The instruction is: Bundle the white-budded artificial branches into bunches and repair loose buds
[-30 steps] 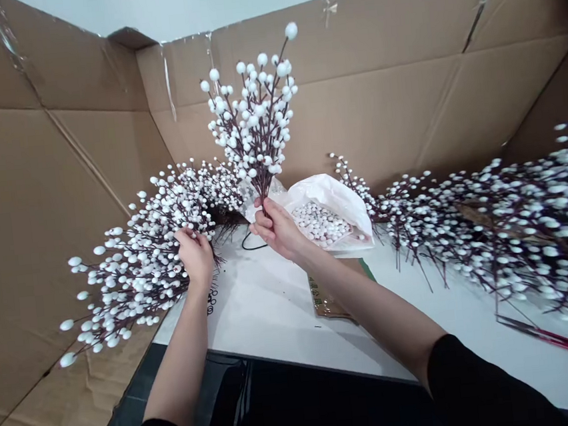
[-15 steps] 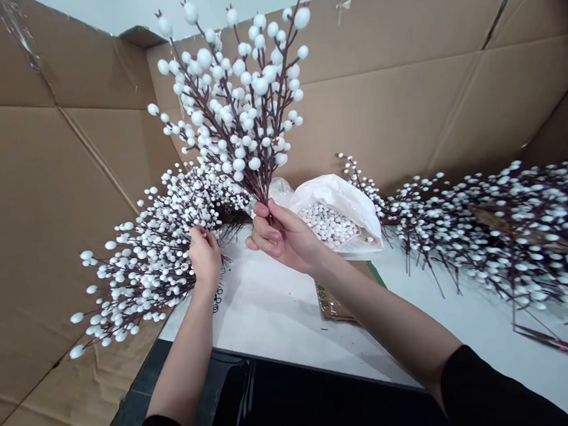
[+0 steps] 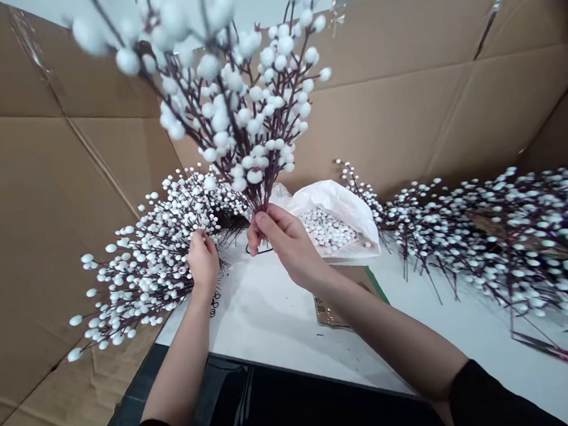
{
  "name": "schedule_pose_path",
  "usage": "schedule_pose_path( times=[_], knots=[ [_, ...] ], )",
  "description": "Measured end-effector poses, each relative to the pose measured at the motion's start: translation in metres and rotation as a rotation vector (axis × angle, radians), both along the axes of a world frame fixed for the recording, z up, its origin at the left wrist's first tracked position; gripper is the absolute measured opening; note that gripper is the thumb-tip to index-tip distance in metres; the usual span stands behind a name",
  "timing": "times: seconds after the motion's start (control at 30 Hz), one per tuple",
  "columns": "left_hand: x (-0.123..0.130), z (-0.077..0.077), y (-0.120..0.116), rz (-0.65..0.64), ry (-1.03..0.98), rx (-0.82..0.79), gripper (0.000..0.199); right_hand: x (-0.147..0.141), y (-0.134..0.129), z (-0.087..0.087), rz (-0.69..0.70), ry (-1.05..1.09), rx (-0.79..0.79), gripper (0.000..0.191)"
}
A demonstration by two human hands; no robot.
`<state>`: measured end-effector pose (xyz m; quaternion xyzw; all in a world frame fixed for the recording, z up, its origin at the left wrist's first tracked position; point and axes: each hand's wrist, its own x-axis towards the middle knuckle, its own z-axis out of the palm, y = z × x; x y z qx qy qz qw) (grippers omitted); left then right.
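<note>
1. Because the stems narrow to a bundle at the bottom, the right hand (image 3: pixel 292 244) clamps the berry bunch (image 3: pixel 253 125) there, probably so that its heads can fan freely across the upper middle
2. At centre left, the left hand (image 3: pixel 203 259) curls its fingers against the berry heap (image 3: pixel 160 258), perhaps to steady it or pick out a stem (I cannot tell what is pinched)
3. The white bag (image 3: pixel 346 203) gapes at centre, presumably for easy access to its loose berries (image 3: pixel 330 230)
4. Below it, a brown packet (image 3: pixel 354 283) carries green characters too small to read; dark marks (image 3: pixel 214 304) on the tabletop (image 3: pixel 267 301), lower left of centre, are equally illegible, and I make out no brand
</note>
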<state>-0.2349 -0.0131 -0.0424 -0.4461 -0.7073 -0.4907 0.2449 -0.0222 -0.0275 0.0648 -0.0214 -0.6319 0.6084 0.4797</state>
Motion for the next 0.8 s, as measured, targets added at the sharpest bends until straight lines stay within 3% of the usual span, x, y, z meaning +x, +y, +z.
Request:
schedule_pose_path(
  times=[0.5, 0.8],
  knots=[
    [0.001, 0.000, 0.001, -0.020, 0.042, 0.005, 0.029, -0.003, 0.006, -0.007, -0.232, 0.061, 0.010, 0.017],
    [0.001, 0.000, 0.000, 0.004, 0.059, -0.033, 0.027, 0.000, 0.000, -0.001, -0.267, 0.072, 0.048, 0.015]
  ],
)
